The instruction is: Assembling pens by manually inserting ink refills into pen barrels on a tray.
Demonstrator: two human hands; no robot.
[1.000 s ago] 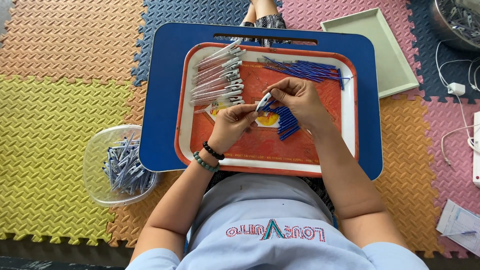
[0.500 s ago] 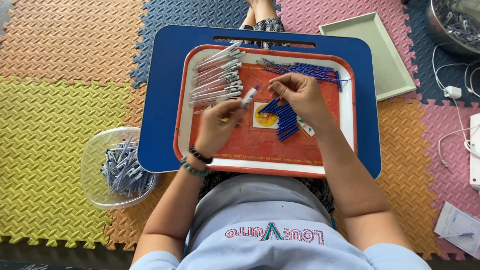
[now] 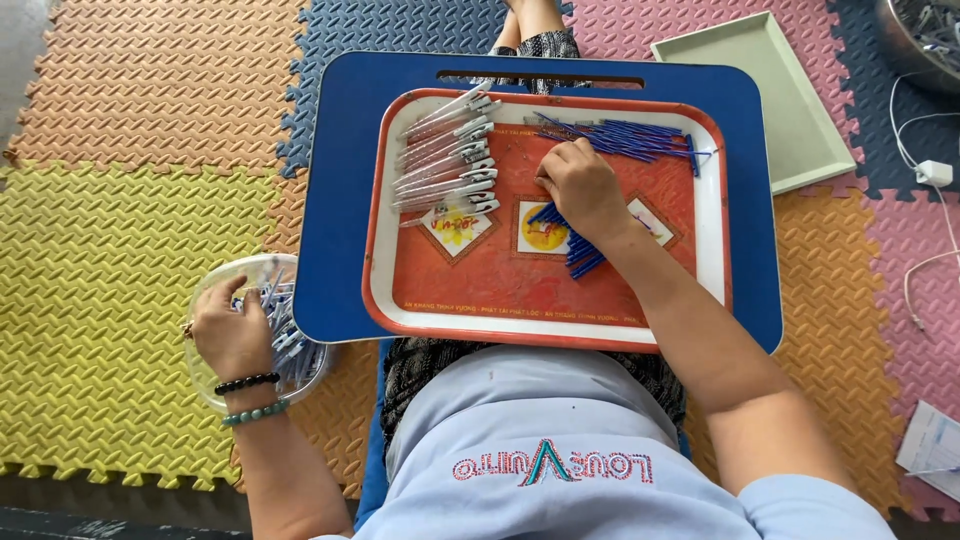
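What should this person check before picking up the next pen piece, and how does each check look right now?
1. Left hand over the clear bowl: ok.
2. Pen parts in that bowl: ok, plenty.
3. Left hand gripping a part: cannot tell.
4. Right hand on the blue refills: ok.
5. Red tray sitting fully on the blue lap desk: ok.
6. White barrels lined up in a row: ok.

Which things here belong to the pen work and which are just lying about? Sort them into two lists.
In the work:
- left hand in the clear bowl of pen parts
- right hand on the blue refills
- white pen barrels
- red tray
- blue lap desk

Lying about:
- green tray
- metal bowl
- white cable
- paper
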